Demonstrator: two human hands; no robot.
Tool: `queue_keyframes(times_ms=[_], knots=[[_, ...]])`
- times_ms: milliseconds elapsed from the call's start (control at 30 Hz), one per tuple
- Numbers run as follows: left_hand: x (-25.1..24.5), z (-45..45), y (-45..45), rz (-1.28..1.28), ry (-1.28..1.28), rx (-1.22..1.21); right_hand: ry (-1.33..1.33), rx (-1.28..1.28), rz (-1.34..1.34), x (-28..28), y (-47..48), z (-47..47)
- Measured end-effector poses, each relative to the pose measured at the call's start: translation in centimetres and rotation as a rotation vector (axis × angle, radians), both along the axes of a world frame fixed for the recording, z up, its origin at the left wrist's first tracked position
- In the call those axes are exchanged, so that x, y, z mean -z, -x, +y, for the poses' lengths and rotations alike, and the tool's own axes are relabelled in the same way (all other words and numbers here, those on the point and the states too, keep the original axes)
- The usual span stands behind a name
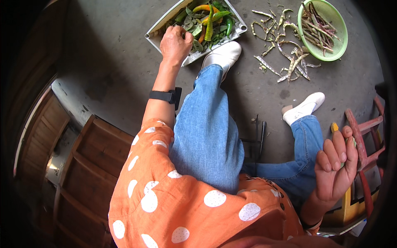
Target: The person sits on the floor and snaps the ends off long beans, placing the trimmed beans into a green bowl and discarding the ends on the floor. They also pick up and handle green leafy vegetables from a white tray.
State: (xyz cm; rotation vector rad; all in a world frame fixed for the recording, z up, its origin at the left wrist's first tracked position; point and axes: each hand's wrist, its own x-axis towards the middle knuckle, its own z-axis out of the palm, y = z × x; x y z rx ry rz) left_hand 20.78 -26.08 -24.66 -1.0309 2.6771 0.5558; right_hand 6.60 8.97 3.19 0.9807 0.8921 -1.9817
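My left hand [176, 43], with a black band on its wrist, reaches over the left part of a white crate [152, 35]. Its fingers are curled down and the fingertips are hidden, so whether they grip anything does not show. The crate holds flat green bean pods [197, 30] and several green, yellow and orange chili peppers [210, 23]. At the right, my right hand [336, 164] is raised palm up with bent fingers. Small pale green parts of something [343, 164] show between its fingers; most of that thing is covered.
A green plastic colander [343, 37] with long purplish bean pods [319, 29] stands at the upper right. Empty pod shells [293, 63] litter the concrete floor beside it. A worn red wooden stool [356, 136] is by my right hand. Brown wooden furniture [96, 161] stands at the left.
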Motion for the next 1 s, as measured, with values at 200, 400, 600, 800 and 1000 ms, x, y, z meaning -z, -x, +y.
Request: queue_keyframes(times_ms=[200, 400, 600, 800, 1000], knots=[[3.0, 0.5, 0.4, 0.028, 0.152, 0.322, -0.009, 0.011, -0.006, 0.0, 0.0, 0.0], [2.6, -0.5, -3.1, 0.024, 0.131, 0.352, -0.013, 0.012, -0.003, -0.1, 0.0, 0.1], [1.7, -2.9, -5.1, 0.024, 0.048, 0.003, -0.008, 0.021, -0.003, -0.3, 0.0, 0.3], [1.8, -4.0, -4.9, 0.128, 0.186, -0.080, 0.006, 0.002, 0.011, -0.1, 0.0, 0.1], [1.9, -3.6, -4.5, 0.310, -0.912, -0.764, -0.024, 0.004, 0.001, 0.1, 0.0, 0.1]])
